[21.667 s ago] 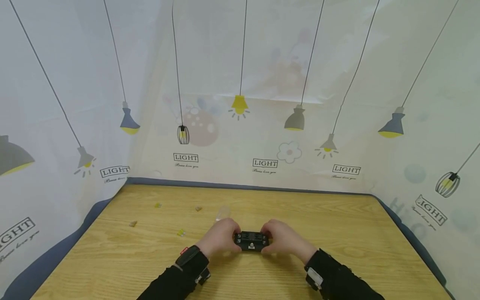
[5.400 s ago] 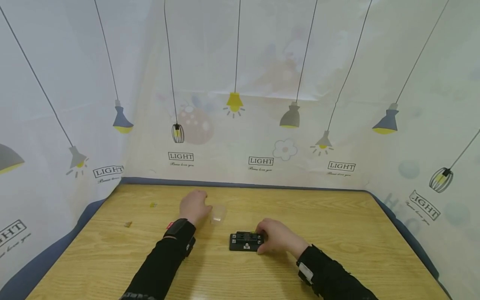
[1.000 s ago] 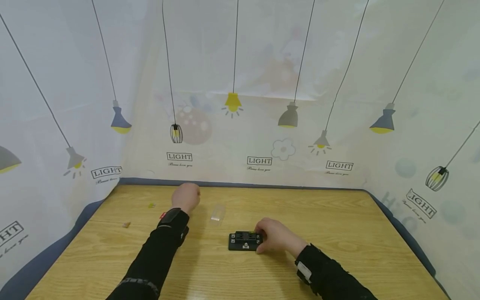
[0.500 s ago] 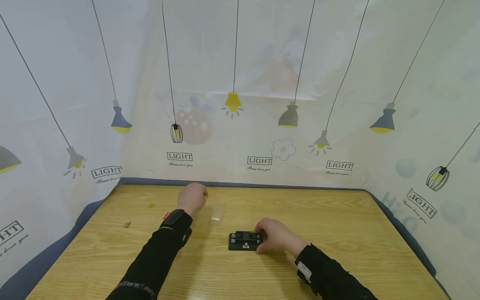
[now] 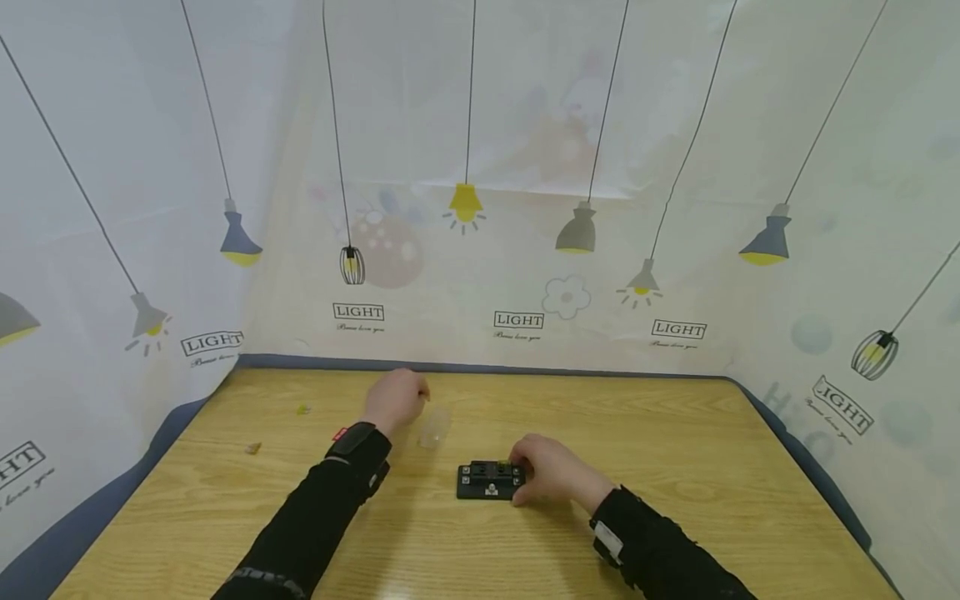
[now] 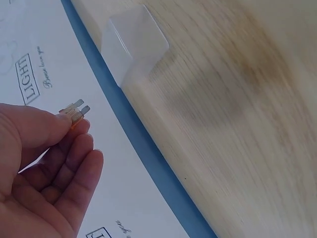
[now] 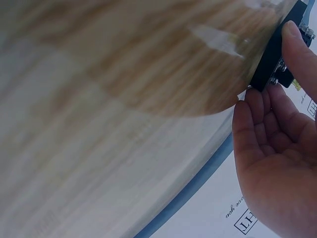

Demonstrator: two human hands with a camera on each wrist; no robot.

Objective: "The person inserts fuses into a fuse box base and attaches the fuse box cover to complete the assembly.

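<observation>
Between thumb and fingertips my left hand (image 5: 395,400) pinches a tan blade fuse (image 6: 73,116), its two metal prongs pointing away from the hand. In the head view that fuse is hidden by the fingers. My right hand (image 5: 558,473) grips the right end of a black fuse block (image 5: 480,490) with screw terminals, which sits on the table. A yellow blade fuse (image 5: 504,463) shows on top of the block, close to the right fingers. The right wrist view has the thumb along one side of the block and fingertips at its end.
A clear plastic container (image 5: 435,429) stands on the wooden table (image 5: 645,442), just right of the left hand. Farther left lie a small yellow piece (image 5: 303,409) and a small tan piece (image 5: 253,448). A lamp-printed sheet (image 5: 450,333) walls the back and sides.
Earliest, both hands held the block, with two more small pieces on the table. Since then a yellow fuse appears on the block. Over the last second my left hand has moved right; the right stays put.
</observation>
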